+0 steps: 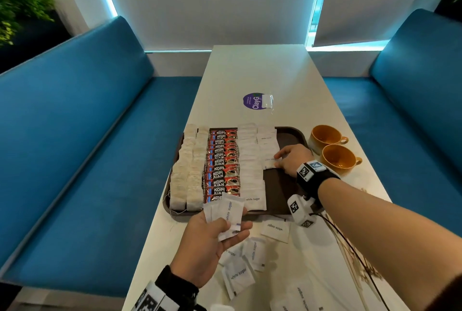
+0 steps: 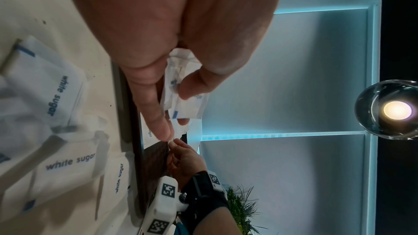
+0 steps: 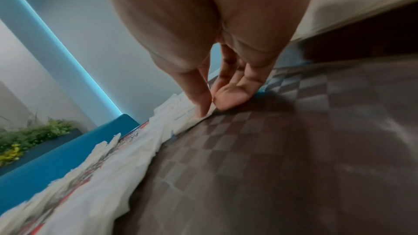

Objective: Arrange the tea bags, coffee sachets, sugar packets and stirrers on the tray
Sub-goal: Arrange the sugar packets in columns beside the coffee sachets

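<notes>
Tray with sorted rows

Brown tray [image 1: 285, 135] holds two tea bag [image 1: 186, 168] columns, red coffee sachets [image 1: 221, 160] and white sugar packets [image 1: 250, 173] overlapping; more packets lie loose on the desk [image 1: 262, 68].

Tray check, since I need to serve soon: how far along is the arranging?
Done: tea bags, coffee sachets and one sugar row line the tray. In hand: the right hand sets a packet in a second row; the left hand holds more packets. Left: loose sugar packets on the table.
</notes>
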